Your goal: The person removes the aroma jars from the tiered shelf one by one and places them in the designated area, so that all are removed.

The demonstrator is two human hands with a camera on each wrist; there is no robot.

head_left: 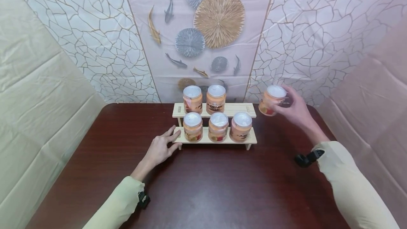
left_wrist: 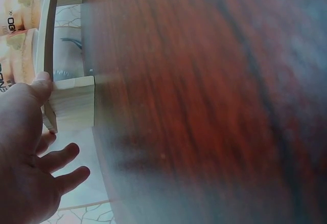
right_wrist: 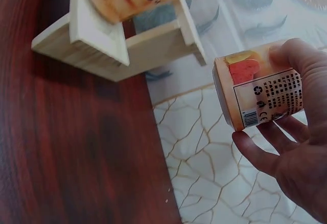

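A pale wooden two-step rack (head_left: pixel 203 140) stands on the table and holds several orange-labelled jars with clear silvery lids. Two jars, including an upper jar (head_left: pixel 216 100), sit on the back step; three, including a middle jar (head_left: pixel 218 127), line the front step. At the front step's left end, my left hand (head_left: pixel 160 147) pinches the board between thumb and index finger, other fingers spread in the left wrist view. My right hand (head_left: pixel 294 107) grips another jar (head_left: pixel 268 106) by its side, lid up, in the air right of the back step. Its barcode label shows in the right wrist view.
The dark red-brown table (head_left: pixel 216 186) extends in front and to both sides. Behind the rack hangs a patterned cloth (head_left: pixel 159 66) with fish and round motifs. Plain cloth walls (head_left: pixel 35 98) close off the sides.
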